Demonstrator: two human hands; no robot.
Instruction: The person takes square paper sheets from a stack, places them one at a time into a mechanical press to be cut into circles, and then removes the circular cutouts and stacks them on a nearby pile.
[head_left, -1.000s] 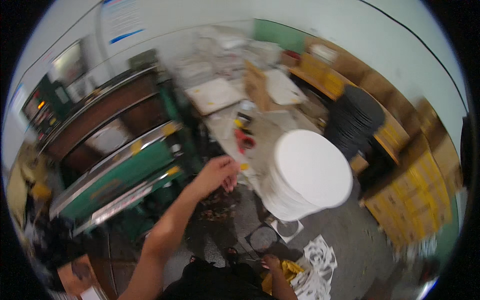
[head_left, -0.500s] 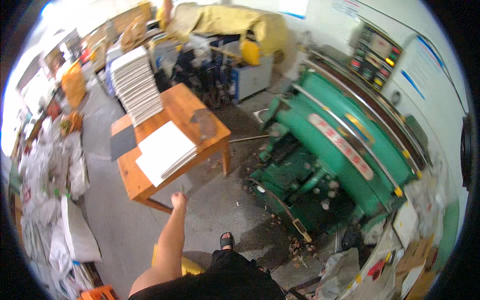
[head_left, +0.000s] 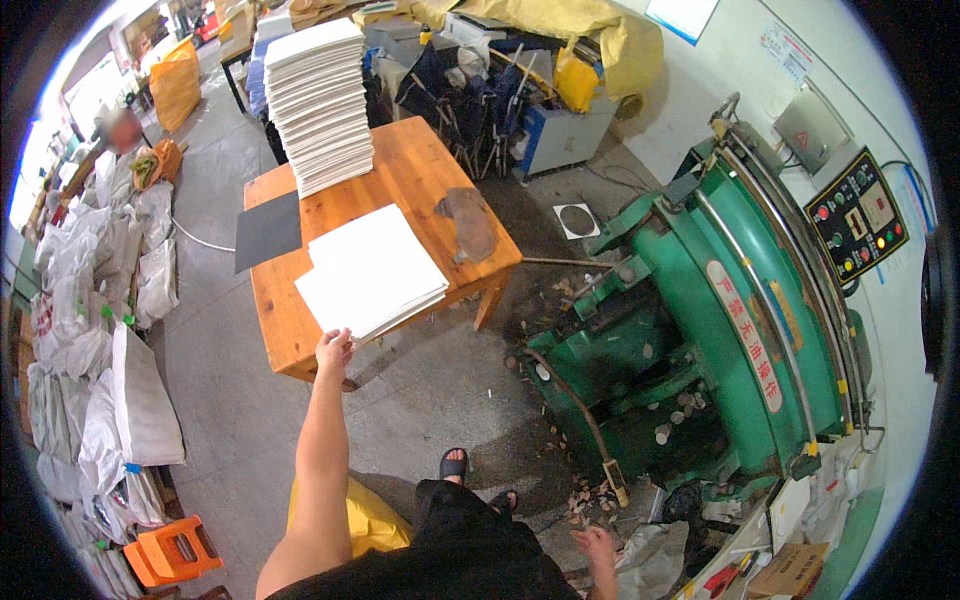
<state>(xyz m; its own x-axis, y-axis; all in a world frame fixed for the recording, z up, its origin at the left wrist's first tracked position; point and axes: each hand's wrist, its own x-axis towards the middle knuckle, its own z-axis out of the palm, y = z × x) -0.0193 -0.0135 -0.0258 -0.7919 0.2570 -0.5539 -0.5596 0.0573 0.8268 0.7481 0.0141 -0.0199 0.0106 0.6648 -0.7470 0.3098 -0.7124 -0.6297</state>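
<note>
My left hand [head_left: 335,350] reaches forward to the near corner of a low stack of white sheets [head_left: 375,270] on a wooden table [head_left: 276,325]. Its fingers are partly spread at the stack's edge; whether they touch the paper is hard to see. Behind that stack rises a tall pile of white sheets [head_left: 318,110]. A dark grey sheet [head_left: 268,232] overhangs the table's left edge, and a brown glove-like cloth [head_left: 468,225] lies at the right. Low at the right, my right hand [head_left: 597,545] hangs near my body, fingers loosely apart, holding nothing visible.
A large green press machine [head_left: 735,300] with a control panel [head_left: 856,215] fills the right side. White sacks [head_left: 145,400] line the left, with an orange plastic stool [head_left: 172,552] near them. Scraps [head_left: 590,505] litter the floor by the machine.
My left hand has moved from in front of the table up to the white stack's near corner, its fingers loosening. My right hand has come into view. The table and machine look nearer.
</note>
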